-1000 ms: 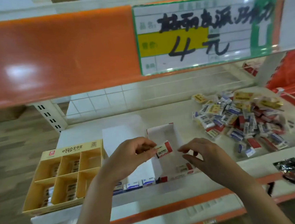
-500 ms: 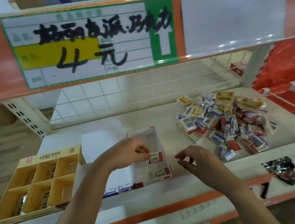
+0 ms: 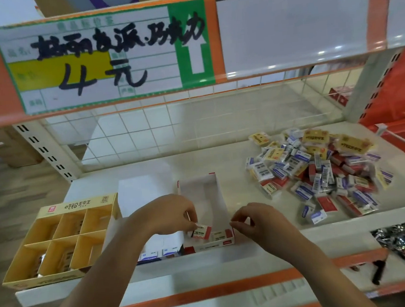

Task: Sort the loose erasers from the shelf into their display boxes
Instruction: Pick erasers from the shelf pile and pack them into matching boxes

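erasers go in by colour, one at a time

erasers [image 3: 318, 175] lie heaped at the shelf's right. left hand [image 3: 167, 215] pinches a red-and-white eraser [image 3: 201, 231] low inside the red-trimmed box [image 3: 221, 200], likely to seat it beside one already there. right hand [image 3: 256, 222] hovers just beside, fingers loosely curled, holding nothing.

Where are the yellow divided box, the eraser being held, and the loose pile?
yellow divided box [image 3: 102, 212]: head view, back right wall.
held eraser [image 3: 201, 231]: head view, its label.
eraser pile [image 3: 321, 174]: head view, its middle.
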